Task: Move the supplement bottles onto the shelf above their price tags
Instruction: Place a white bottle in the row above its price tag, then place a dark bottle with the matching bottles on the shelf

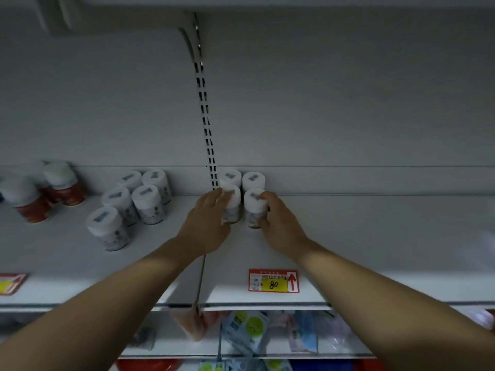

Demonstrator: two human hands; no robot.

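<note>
A person reaches onto a white shop shelf [375,236]. The left hand [206,226] has its grip clamped around an upright white-capped supplement bottle [233,207]. The right hand [281,223] grips a second bottle [251,210] just beside it. Both stand above a red-and-yellow price tag [273,281], in front of two more bottles [253,179].

Dim, grey-white shop shelving bay.
Plain back panel [348,103] split by slotted upright [206,124]; upper shelf underside [267,1] overhead.
</note>
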